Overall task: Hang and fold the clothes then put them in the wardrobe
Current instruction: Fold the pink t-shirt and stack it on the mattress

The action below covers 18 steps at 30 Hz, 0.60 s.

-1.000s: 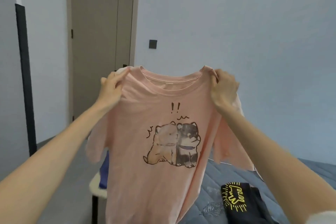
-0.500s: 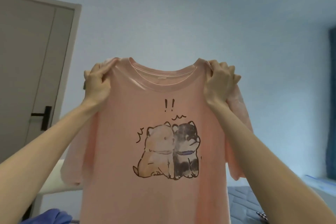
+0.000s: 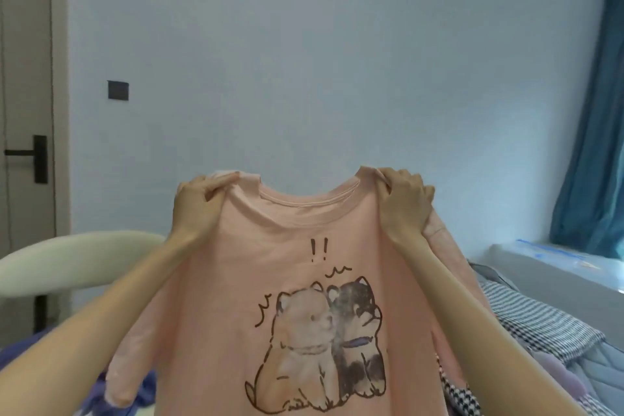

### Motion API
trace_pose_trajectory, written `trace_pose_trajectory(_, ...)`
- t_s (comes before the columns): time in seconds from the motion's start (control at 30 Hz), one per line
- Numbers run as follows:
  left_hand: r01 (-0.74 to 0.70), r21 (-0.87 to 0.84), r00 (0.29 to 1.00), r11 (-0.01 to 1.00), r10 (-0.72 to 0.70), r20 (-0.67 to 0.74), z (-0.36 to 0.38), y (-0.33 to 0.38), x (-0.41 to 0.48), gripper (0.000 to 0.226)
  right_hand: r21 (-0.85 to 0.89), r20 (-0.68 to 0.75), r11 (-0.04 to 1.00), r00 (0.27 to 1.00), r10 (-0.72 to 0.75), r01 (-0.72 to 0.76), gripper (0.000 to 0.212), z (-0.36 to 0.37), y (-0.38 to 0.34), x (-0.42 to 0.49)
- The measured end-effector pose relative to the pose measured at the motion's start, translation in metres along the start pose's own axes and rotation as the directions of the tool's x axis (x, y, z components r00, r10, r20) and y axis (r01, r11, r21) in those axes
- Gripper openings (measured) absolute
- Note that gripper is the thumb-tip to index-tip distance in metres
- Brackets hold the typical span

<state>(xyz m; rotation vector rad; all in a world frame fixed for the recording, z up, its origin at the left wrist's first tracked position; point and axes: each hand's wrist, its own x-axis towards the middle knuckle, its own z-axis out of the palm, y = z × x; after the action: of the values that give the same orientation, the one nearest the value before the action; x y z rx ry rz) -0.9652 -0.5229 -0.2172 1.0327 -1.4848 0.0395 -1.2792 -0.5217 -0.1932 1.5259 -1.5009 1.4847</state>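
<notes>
1. One door [image 3: 23, 78] stood at the far left, its dark handle [image 3: 37, 159] lying level.
2. Right of the door frame, a dark switch [image 3: 118, 90] sat on the pale wall [image 3: 337, 61].
3. Lower down, the curved back of a white chair [image 3: 67, 257] showed. Purple cloth [image 3: 20, 358] was bunched beneath it near the bottom-left corner.
4. The left hand [image 3: 197, 209] was raised before the wall. Its fingers were curled and pinched the shirt [image 3: 270, 280] at the shoulder on that side, just beside the collar.
5. The pink shirt hung in the air between both hands, front toward the camera and collar uppermost. Its hem ran out of view at the bottom.
   - One sleeve [image 3: 123, 378] drooped under the left forearm.
   - A print [image 3: 320, 348] of two dogs, one pale and one dark, sat below two exclamation marks.
6. The right hand [image 3: 407, 209] gripped the other shoulder at about the same height, its fingers curled over bunched fabric.
7. Beyond the right forearm, a striped cloth [image 3: 540, 321] lay on the bed [image 3: 604, 365]. A houndstooth cloth [image 3: 462, 398] peeked out at the shirt's lower right edge.
8. Farther right ran a pale sill [image 3: 557, 267], with a blue curtain [image 3: 594, 111] hanging above it at the edge.
</notes>
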Motion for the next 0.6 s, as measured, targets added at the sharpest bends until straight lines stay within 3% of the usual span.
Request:
trace_pose_trajectory(0.23, 0.180, 0.098, 0.920, 0.979, -0.203, 0.336, 0.056, -0.090, -0.073, 0.049, -0.108, 0.361, 0.987, 0.921, 0.149, -0.117, 0.029, 0.074, 0.067, -0.107)
trace_pose_trajectory(0.47, 0.348, 0.155, 0.833, 0.925, -0.381, 0.401, 0.108, -0.158, -0.099, 0.066, -0.173, 0.538, 0.973, 0.813, 0.224, -0.154, 0.034, 0.152, 0.106, -0.148)
trace_pose_trajectory(0.6, 0.385, 0.193, 0.805, 0.902, -0.431, 0.407, 0.140, -0.196, -0.104, 0.063, -0.191, 0.580, 0.968, 0.777, 0.245, -0.163, 0.032, 0.198, 0.123, -0.160)
